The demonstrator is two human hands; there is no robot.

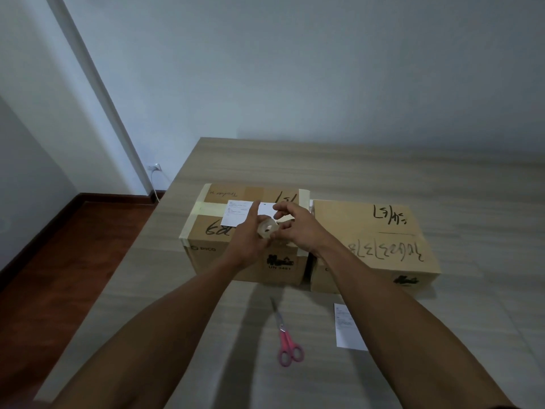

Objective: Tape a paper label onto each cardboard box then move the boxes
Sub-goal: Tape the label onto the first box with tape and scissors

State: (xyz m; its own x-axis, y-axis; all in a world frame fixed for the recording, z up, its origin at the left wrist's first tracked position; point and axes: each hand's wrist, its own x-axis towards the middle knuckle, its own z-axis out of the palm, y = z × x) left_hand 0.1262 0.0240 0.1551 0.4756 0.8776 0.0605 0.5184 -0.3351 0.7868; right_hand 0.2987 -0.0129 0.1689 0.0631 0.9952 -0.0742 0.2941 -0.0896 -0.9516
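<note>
**Finding the tape end over the first box**

Both arms reach forward over the left box (244,246), where a paper label (240,212) lies on top. The left hand (250,240) grips the tape roll (267,228); the right hand (295,228) pinches at its rim, seemingly picking for the loose end. Next comes pulling a strip and cutting it: scissors (287,340) wait on the tabletop (177,290), beside a second label (348,329) for the right box (380,246).

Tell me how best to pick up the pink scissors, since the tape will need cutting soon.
Take the scissors by the pink handle loops, which lie at the near end toward the person; the closed blades point away toward the boxes. They lie flat on the table, so coming from above with either hand looks simplest.
</note>
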